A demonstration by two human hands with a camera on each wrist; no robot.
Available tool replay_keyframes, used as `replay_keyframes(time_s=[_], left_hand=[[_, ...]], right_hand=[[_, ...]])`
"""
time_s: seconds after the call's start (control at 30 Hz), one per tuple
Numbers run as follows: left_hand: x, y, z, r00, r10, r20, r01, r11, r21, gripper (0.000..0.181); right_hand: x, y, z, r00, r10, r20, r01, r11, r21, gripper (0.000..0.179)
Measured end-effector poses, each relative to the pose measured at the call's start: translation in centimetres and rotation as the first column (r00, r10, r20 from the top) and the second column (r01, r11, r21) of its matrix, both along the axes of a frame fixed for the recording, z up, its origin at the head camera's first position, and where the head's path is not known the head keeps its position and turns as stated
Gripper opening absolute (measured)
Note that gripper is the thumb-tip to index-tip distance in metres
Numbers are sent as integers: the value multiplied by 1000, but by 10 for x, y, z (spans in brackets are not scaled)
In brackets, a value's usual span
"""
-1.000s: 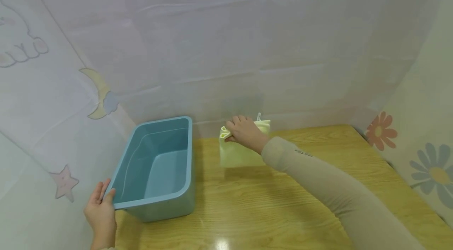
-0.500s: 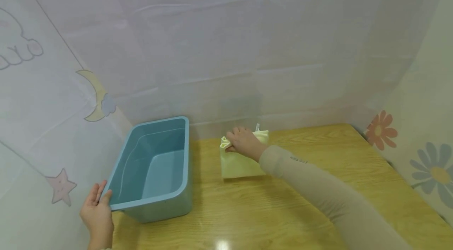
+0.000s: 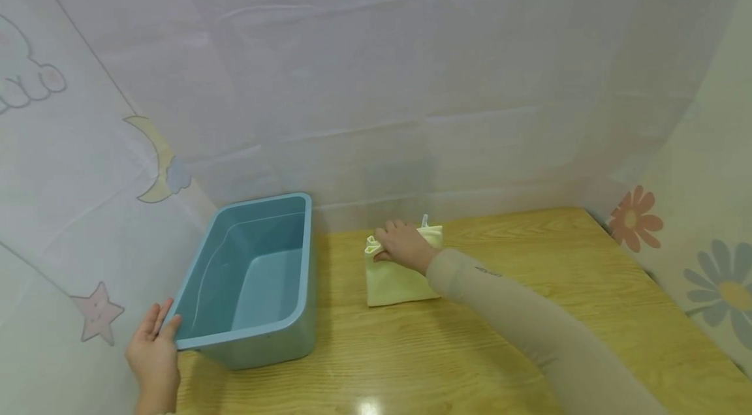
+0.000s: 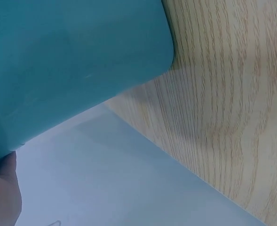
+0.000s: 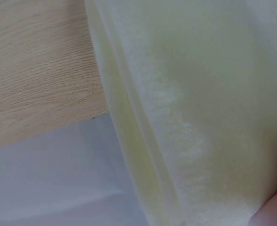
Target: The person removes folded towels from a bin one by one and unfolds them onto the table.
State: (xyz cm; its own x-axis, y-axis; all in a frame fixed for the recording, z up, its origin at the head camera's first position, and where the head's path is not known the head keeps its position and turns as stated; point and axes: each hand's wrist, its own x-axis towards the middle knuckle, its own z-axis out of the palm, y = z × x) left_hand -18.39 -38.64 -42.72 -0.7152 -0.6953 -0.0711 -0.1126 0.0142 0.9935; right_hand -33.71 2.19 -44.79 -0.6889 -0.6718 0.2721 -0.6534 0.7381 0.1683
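A blue plastic tub (image 3: 258, 351) stands on the left part of the table in the head view, its inside bare. My left hand (image 3: 154, 353) grips the rim at the near left corner, thumb on top. Right of the tub, my right hand (image 3: 405, 246) holds a folded pale yellow towel (image 3: 399, 288) by its upper edge. The towel hangs upright, its lower edge right at the tabletop, and a small white tag sticks up behind it. Close up in the right wrist view, the towel (image 5: 213, 94) shows its stacked layers, with a fingertip at the lower right corner.
The wood-grain table (image 3: 352, 363) meets a pale wall covering (image 3: 364, 76) at the back. Side walls with printed pictures stand left and right, the left one close to my left hand. Table surface shows between tub and towel and to the right.
My right hand has lowered the towel from above the table down to its surface. My left hand keeps its grip on the tub's rim; the view has shifted slightly.
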Motion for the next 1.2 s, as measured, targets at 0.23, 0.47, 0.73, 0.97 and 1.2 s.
replay_keyframes(time_s=[0.23, 0.47, 0.73, 0.97, 1.2], left_hand=[[0, -6, 2, 1000, -28, -5, 28, 998, 64, 61], [1, -8, 3, 998, -59, 10, 58, 996, 62, 60], [13, -6, 5, 996, -73, 45, 76, 994, -78, 67], [39, 12, 8, 988, 15, -153, -35, 991, -132, 57], [61, 46, 10, 820, 110, -562, -78, 994, 80, 37]], right_hand=[[-8, -1, -3, 999, -5, 33, 5, 1000, 3, 42], [-20, -2, -12, 999, -11, 41, 10, 1000, 7, 43], [-33, -3, -27, 997, -30, 68, 27, 999, 35, 42], [-50, 1, -51, 994, -64, 84, 59, 996, 62, 44], [-57, 7, -59, 983, -124, 137, 121, 992, 34, 45]])
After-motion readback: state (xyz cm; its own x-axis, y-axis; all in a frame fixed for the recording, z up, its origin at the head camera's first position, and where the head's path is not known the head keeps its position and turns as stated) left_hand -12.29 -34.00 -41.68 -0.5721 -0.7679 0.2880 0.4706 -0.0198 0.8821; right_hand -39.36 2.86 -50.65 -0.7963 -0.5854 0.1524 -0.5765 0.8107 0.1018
